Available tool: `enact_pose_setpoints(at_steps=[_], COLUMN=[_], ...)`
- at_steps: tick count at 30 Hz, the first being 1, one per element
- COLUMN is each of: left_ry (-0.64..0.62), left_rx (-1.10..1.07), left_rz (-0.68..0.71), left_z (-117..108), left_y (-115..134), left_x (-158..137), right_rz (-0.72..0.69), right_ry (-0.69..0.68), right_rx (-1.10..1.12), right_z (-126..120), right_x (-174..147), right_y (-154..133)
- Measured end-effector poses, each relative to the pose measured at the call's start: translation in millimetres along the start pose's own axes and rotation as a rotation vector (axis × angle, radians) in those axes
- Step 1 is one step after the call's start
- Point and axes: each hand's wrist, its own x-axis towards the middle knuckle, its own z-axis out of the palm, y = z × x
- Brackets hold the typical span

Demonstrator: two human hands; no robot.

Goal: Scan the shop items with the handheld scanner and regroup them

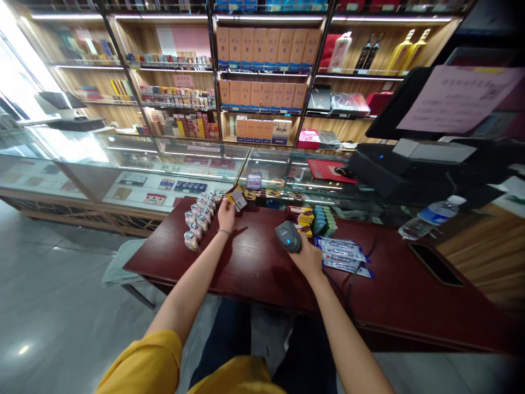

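My left hand [227,214] is closed on a small dark red and yellow packet [237,198] whose white barcode label shows. It holds the packet over the far side of the dark red table. A black handheld barcode scanner [287,236] is gripped in my right hand [307,256], its small blue light lit and its head tilted toward the packet. Left of my left hand stand rows of small glass jars [197,221] with silvery lids. Beyond my right hand lie stacked red and yellow packets [300,216] and green-blue packets [324,220]. Blue and white packaged toothbrushes [342,254] lie beside my right wrist.
A water bottle [430,217] and a black phone [435,264] lie at the right of the table [254,262]. Behind it runs a glass display counter [279,164]. A monitor [397,104] stands at right; a stool [122,262] at left. A cable crosses the table.
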Motion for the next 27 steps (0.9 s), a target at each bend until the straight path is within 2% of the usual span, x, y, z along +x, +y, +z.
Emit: enact_pose_setpoints(at_steps=[2, 4, 7, 12, 20, 27], left_ry=[-0.034, -0.025, -0.002, -0.004, -0.042, -0.089], left_rx=[-0.398, -0.696, -0.932, -0.999, -0.984, -0.949], left_rz=[-0.204, -0.357, -0.504, -0.603, -0.523, -0.466], left_z=[14, 27, 40, 50, 51, 51], left_y=[-1, -5, -10, -20, -31, -32], left_x=[-18, -35, -55, -71, -71, -73], right_rz=[0.004, 0.009, 0.021, 0.020, -0.001, -0.062], right_ry=[0.006, 0.010, -0.002, -0.076, -0.121, -0.161], right_rx=[0.005, 0.007, 0.004, -0.008, 0.035, 0.067], right_z=[0, -1, -4, -10, -14, -14], right_x=[-1, -1, -3, -9, -15, -18], right_y=[0, 0, -1, -2, -8, -11])
